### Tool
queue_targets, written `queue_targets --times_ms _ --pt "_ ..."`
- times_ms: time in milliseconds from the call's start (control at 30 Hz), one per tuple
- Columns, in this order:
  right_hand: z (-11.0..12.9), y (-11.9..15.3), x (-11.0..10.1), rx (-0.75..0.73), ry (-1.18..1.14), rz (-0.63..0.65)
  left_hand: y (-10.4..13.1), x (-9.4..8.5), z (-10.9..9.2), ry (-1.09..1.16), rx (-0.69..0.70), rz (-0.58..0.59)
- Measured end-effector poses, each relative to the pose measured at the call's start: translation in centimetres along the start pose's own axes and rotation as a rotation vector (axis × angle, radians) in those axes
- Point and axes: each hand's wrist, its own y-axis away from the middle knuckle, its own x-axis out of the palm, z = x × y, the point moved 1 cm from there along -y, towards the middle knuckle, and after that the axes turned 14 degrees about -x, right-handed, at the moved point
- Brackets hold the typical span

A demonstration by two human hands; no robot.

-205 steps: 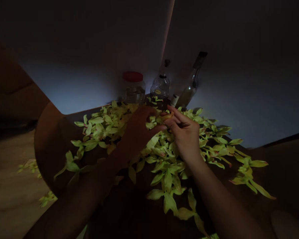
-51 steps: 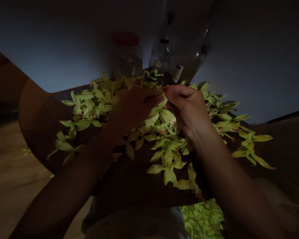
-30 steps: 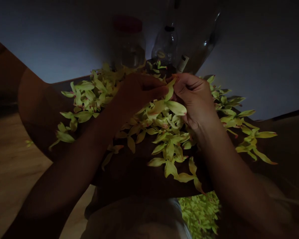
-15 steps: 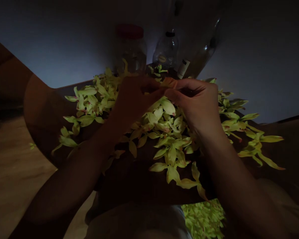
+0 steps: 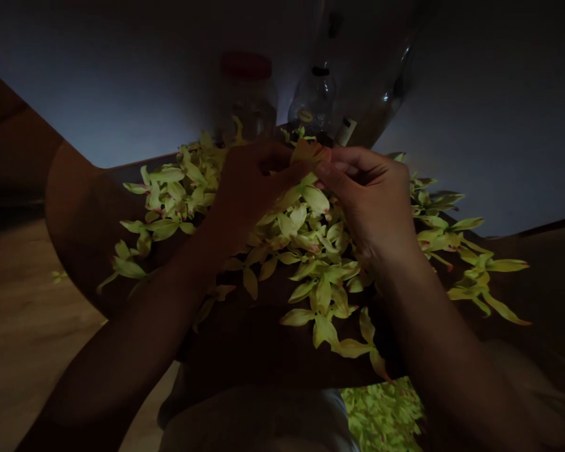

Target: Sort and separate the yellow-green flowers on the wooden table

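Note:
Over the back of a dark table (image 5: 245,351), my left hand (image 5: 252,182) and my right hand (image 5: 376,188) meet, fingertips almost touching. Between them is a small yellow-orange flower (image 5: 306,152), pinched from both sides by thumbs and forefingers. Shadow and the fingers hide part of it. Beneath the hands spreads a loose heap of yellow-green flowers (image 5: 294,223) with pointed petals, some reddish at the tips. More yellow-green flowers (image 5: 480,267) lie beyond my right wrist.
At the back against the wall stand a jar with a red lid (image 5: 246,66), a clear bottle with a black cap (image 5: 313,97) and a small white tube or vial (image 5: 346,132). Below the table's front edge shows another mass of yellow-green flowers (image 5: 383,414). Wooden floor (image 5: 23,314) is at left.
The held flower now shows more of its petals, spread above the left fingertips. My right fingers have shifted slightly. The whole view has moved a little.

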Motion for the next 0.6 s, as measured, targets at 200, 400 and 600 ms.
queue_targets --times_ms 200,400,600 --pt "-0.7 -0.1 0.1 0.078 -0.058 -0.079 0.0 0.5 0.2 0.085 0.026 0.048" --pt "-1.3 -0.4 -0.4 0.061 -0.074 -0.14 0.3 0.7 -0.2 0.095 0.031 -0.094" --pt "-0.7 -0.7 -0.5 0.076 -0.091 -0.205 -0.6 -0.9 -0.2 0.117 0.099 -0.44"
